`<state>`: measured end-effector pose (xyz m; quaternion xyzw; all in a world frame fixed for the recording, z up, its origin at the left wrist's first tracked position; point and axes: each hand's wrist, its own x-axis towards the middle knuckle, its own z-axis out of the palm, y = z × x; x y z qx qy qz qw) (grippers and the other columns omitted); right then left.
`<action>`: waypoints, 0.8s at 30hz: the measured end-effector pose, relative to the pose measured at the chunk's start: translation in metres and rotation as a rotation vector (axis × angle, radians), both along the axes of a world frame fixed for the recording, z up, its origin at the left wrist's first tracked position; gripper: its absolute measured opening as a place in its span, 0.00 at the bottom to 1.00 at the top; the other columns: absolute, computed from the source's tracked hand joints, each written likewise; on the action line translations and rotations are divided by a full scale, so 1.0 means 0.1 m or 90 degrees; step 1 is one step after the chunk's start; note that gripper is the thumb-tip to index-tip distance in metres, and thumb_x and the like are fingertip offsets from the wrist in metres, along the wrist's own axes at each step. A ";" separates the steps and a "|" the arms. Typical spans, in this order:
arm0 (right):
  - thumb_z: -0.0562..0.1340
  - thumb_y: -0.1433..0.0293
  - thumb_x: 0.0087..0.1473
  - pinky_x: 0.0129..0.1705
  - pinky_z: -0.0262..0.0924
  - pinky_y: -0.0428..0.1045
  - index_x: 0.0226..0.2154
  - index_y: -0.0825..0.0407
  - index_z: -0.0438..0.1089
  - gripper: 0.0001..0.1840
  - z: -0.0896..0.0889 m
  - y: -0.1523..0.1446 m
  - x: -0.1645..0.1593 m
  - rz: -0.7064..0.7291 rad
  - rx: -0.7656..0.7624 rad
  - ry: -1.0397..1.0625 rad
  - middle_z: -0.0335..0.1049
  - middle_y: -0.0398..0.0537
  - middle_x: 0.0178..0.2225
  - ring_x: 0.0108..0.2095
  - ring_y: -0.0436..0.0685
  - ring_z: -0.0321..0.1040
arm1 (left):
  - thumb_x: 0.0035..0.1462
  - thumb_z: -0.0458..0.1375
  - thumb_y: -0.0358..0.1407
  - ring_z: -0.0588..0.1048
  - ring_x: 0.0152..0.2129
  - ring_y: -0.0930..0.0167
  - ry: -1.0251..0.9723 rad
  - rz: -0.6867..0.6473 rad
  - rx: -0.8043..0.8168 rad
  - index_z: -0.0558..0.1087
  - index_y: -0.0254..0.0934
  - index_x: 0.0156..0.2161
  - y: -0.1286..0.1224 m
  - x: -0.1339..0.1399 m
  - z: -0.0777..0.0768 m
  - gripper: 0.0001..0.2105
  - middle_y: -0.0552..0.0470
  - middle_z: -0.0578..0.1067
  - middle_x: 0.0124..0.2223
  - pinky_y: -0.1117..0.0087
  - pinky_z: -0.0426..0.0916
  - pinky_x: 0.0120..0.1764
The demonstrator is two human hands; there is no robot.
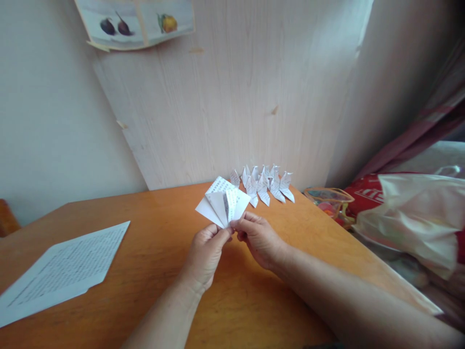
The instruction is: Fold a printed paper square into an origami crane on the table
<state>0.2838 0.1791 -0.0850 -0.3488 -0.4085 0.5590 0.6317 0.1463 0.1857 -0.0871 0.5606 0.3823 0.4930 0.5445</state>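
A partly folded sheet of white printed paper is held up above the table in a diamond shape, its lower flaps drawn in toward the bottom corner. My left hand pinches that corner between thumb and fingers from the left. From the right, my right hand grips the same corner, its thumb close to the left one. Some fingertips are hidden behind the paper. Beyond my hands, several folded paper birds made from similar printed paper stand in rows near the wall.
Printed sheets lie on the wooden table at the left. A wood-grain panel with fruit pictures rises behind. Past the right edge are a yellow-rimmed basket and a pale plastic bag.
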 end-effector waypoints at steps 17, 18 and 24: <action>0.65 0.71 0.44 0.28 0.47 0.49 0.23 0.51 0.67 0.05 0.02 0.00 0.02 -0.002 0.003 0.003 0.61 0.40 0.22 0.24 0.49 0.53 | 0.54 0.64 0.41 0.71 0.35 0.68 0.012 0.004 0.003 0.80 0.35 0.36 -0.01 0.01 0.00 0.10 0.49 0.78 0.34 0.69 0.63 0.40; 0.65 0.71 0.44 0.28 0.47 0.49 0.23 0.51 0.67 0.05 0.02 0.00 0.02 -0.002 0.005 0.005 0.60 0.40 0.22 0.24 0.49 0.53 | 0.54 0.64 0.41 0.71 0.35 0.68 0.018 0.003 0.005 0.80 0.35 0.36 -0.01 0.01 -0.01 0.10 0.49 0.78 0.35 0.69 0.63 0.40; 0.64 0.71 0.45 0.28 0.47 0.49 0.23 0.52 0.67 0.05 0.02 0.01 0.02 -0.010 -0.001 0.008 0.60 0.40 0.22 0.24 0.49 0.54 | 0.56 0.63 0.41 0.71 0.38 0.67 0.023 -0.014 0.015 0.80 0.35 0.40 0.00 0.01 -0.03 0.12 0.48 0.79 0.37 0.68 0.64 0.43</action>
